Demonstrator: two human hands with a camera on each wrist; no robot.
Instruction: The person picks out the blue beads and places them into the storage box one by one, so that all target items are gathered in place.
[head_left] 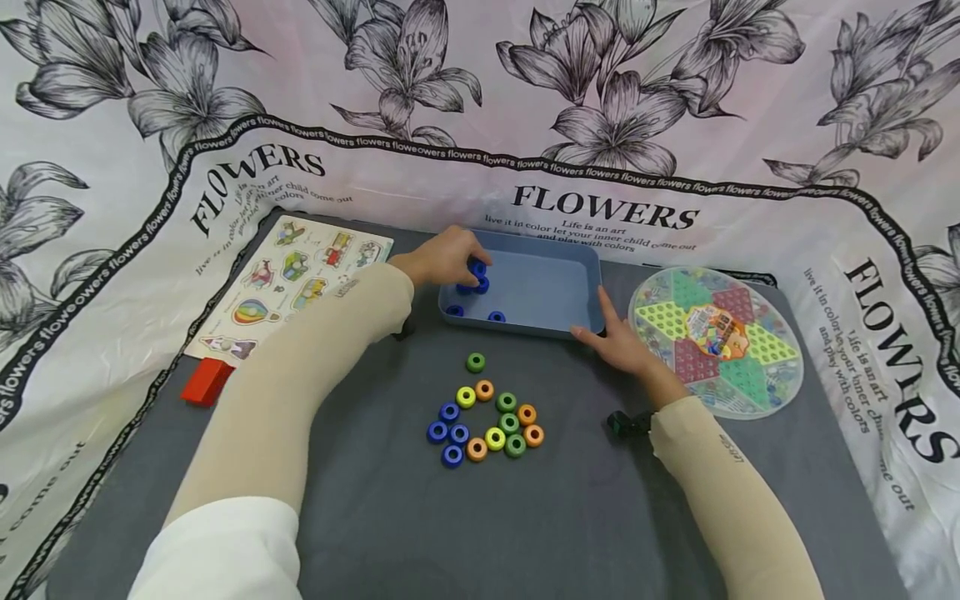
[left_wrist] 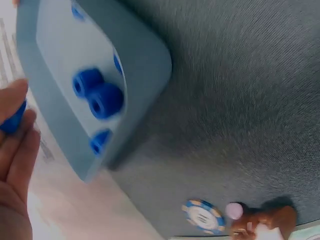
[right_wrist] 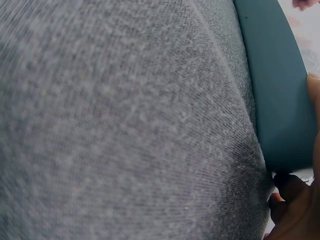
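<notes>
Blue ring bead (head_left: 477, 268) between thumb and fingers, the left hand (head_left: 444, 257) hung over the left end of the blue-grey tray (head_left: 543, 287); it was clamped on that one bead, its hold a fingertip pinch. Below it, two other blue beads (head_left: 482, 286) lay touching each other on the tray floor, and more blue ones rested near the tray's near wall. The right hand (head_left: 624, 343) was clamped on the tray's near right corner, thumb along the near wall and fingers at the right end, a sensible brace, since so light-looking a tray could slide if knocked. The step in hand looked to be putting the blue bead in with the others, though the pictures could not settle whether it was going in or out. Done well, it called for a low release, flat side down, onto bare floor beside the touching pair, because a bead dropped on its curved side might have rolled. Four loose blue beads (head_left: 459, 433) sat on the grey table (head_left: 360, 467), hard against an orange bead (head_left: 477, 450), so a narrow pinch from above seemed the safest way to lift one without scattering its neighbours.
</notes>
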